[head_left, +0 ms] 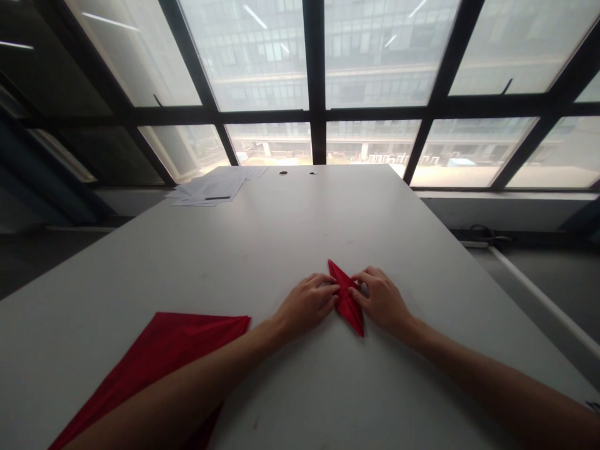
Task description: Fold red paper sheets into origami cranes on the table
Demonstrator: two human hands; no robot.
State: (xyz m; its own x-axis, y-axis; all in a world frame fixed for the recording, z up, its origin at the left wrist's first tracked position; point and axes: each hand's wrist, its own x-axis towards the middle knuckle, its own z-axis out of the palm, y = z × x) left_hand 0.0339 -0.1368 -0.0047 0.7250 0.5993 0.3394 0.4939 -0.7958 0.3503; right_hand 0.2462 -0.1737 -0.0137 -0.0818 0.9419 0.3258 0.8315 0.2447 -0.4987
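Head view. I log both bare hands on the pale table (300, 219), meeting at a small folded red piece (347, 303). The piece lies near the table's near end, a little right of the centre of my feed. It is a narrow, diamond-like shape set on a slant: one point aims away and to the left, the other toward the wearer and to the right. Paper or cloth, I cannot tell.

Left hand (309, 301): fingers bent, tips touching the piece along its left edge. Right hand (380, 297): index finger and thumb at the right edge, a narrow gap between them. For both I note contact; whether either actually pinches the material I cannot tell from here.

A larger red sheet (182, 340) lies flat at lower left, its corner ending near the left wrist. The left forearm crosses above it and hides part of it; I cannot tell whether they touch.

Far left of the table: loose white papers (218, 182), overlapping, with a thin dark stick-like object (218, 198) on them. Beyond the far edge I record dark-framed windows (262, 56); at the left, a blue curtain (42, 172).
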